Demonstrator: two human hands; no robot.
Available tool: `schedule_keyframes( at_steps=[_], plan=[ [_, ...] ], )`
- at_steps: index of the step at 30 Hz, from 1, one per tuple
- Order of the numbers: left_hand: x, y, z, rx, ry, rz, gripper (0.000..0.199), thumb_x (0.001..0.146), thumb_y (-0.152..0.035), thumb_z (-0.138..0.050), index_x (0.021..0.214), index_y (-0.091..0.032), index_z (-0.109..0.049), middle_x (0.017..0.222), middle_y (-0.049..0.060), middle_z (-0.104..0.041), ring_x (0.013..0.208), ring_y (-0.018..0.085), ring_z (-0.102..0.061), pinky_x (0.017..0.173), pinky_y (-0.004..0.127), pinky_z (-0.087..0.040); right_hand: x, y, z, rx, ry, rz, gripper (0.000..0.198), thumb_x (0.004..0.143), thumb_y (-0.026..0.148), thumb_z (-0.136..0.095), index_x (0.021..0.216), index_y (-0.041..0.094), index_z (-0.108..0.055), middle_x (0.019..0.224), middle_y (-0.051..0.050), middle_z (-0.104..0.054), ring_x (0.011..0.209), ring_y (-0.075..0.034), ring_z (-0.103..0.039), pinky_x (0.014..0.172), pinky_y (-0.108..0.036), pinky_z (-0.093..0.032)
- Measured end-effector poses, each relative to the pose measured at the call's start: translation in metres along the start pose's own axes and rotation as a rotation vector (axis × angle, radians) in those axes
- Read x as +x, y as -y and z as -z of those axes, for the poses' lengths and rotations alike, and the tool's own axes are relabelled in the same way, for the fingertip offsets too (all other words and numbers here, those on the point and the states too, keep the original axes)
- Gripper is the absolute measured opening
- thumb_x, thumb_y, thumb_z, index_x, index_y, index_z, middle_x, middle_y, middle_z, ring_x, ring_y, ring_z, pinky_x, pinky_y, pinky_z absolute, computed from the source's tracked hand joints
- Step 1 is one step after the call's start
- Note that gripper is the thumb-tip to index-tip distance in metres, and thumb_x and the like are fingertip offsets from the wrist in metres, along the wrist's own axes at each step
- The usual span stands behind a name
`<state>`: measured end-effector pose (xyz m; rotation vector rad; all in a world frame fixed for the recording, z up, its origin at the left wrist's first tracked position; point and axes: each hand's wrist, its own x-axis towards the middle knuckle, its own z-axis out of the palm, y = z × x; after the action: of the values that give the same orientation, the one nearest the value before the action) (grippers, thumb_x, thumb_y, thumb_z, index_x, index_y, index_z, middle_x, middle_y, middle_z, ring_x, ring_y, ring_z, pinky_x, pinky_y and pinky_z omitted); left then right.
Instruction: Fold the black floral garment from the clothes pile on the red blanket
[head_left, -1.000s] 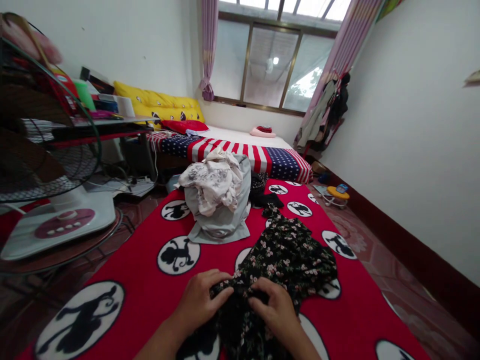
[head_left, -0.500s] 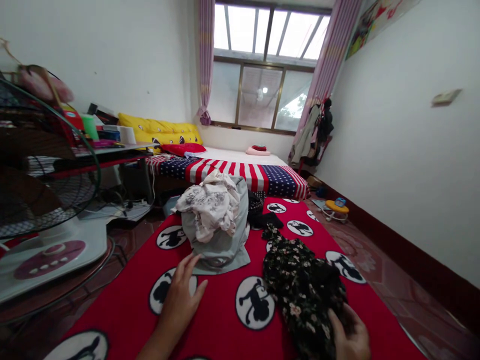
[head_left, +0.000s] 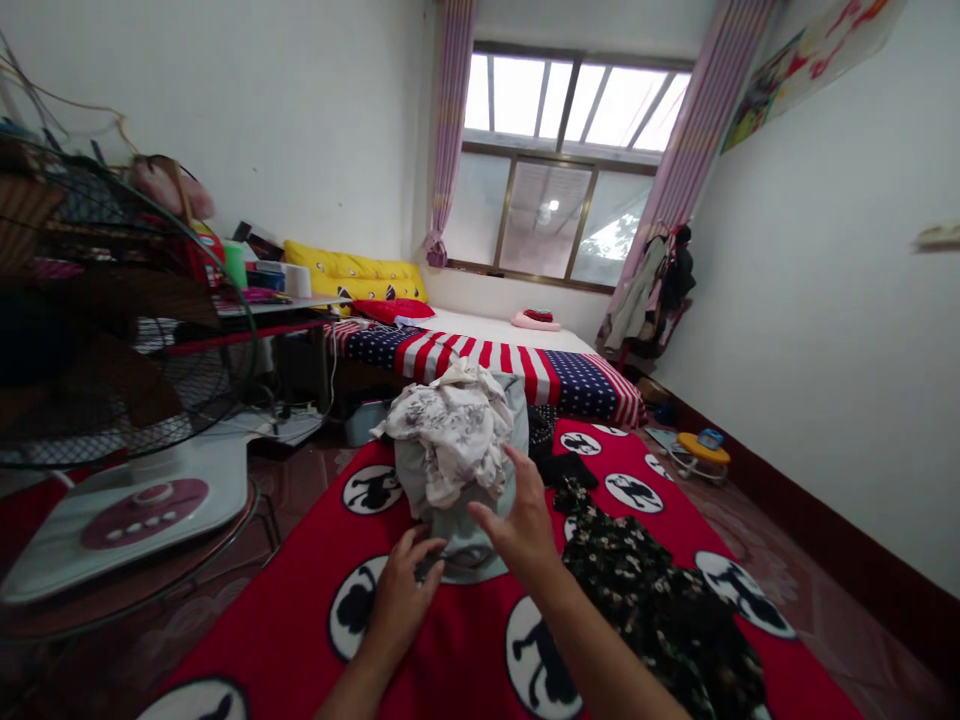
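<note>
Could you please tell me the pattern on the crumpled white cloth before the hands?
The crumpled white cloth has a patchy grey print, clearest in the head view.

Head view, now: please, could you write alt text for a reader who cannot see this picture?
Two open hands are close to a pale patterned cloth heaped on grey cloth. A black floral garment lies to their right on a red blanket; behind are a bed and a window.

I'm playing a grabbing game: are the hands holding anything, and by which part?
Nothing looks held: the open right hand is in front of the crumpled white, grey-patterned cloth, the left hand beside the pale grey fabric. Touch can't be told.
</note>
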<state>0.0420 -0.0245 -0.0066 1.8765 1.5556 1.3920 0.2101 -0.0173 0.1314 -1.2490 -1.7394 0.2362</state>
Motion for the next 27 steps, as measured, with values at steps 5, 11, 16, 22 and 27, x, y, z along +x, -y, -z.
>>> schedule_keyframes(
  at_steps=[5, 11, 16, 22, 27],
  plan=[
    [0.001, 0.001, -0.002, -0.042, -0.034, -0.008, 0.025, 0.082, -0.027, -0.054, 0.098, -0.019, -0.072, 0.121, 0.013, -0.061, 0.112, 0.028, -0.06, 0.096, 0.049, -0.049, 0.048, 0.022, -0.065, -0.303, 0.233, -0.111, 0.11, 0.061, 0.042, -0.081, 0.151, 0.026, -0.02, 0.161, -0.015, 0.002, 0.145, -0.043, -0.004, 0.109, -0.061, -0.023],
    [0.0, -0.001, -0.002, -0.051, -0.014, 0.002, 0.026, 0.079, -0.02, -0.053, 0.097, -0.02, -0.072, 0.123, 0.013, -0.06, 0.116, 0.028, -0.059, 0.098, 0.048, -0.048, 0.071, 0.016, -0.096, -0.623, 0.296, -0.196, 0.099, 0.067, 0.021, -0.075, 0.15, 0.028, -0.022, 0.16, -0.018, 0.007, 0.141, -0.051, -0.005, 0.094, -0.062, -0.038],
    [-0.001, -0.002, -0.004, -0.039, -0.054, 0.017, 0.03, 0.078, -0.017, -0.051, 0.1, -0.02, -0.071, 0.121, 0.011, -0.061, 0.114, 0.027, -0.06, 0.098, 0.047, -0.049, 0.093, 0.01, -0.066, -0.772, 0.392, 0.02, 0.056, 0.085, 0.007, -0.046, 0.137, 0.028, -0.047, 0.145, -0.02, -0.042, 0.119, -0.034, -0.052, 0.085, -0.043, -0.047],
    [-0.004, 0.0, -0.001, -0.144, -0.134, 0.044, 0.035, 0.081, -0.019, -0.05, 0.111, -0.021, -0.067, 0.125, 0.012, -0.058, 0.109, 0.024, -0.063, 0.085, 0.04, -0.057, 0.176, 0.004, 0.004, -0.83, 0.394, 0.181, 0.035, 0.086, 0.011, -0.047, 0.113, 0.021, -0.066, 0.109, -0.012, -0.068, 0.108, -0.028, -0.06, 0.089, -0.035, -0.042],
    [-0.006, -0.004, 0.001, -0.157, -0.082, 0.105, 0.034, 0.082, -0.02, -0.048, 0.109, -0.023, -0.069, 0.123, 0.012, -0.06, 0.107, 0.024, -0.064, 0.081, 0.037, -0.058, 0.25, -0.008, 0.046, -0.879, 0.243, 0.2, 0.035, 0.09, 0.009, -0.038, 0.113, 0.013, -0.064, 0.116, -0.019, -0.064, 0.115, -0.03, -0.055, 0.094, -0.039, -0.038]
  ],
)
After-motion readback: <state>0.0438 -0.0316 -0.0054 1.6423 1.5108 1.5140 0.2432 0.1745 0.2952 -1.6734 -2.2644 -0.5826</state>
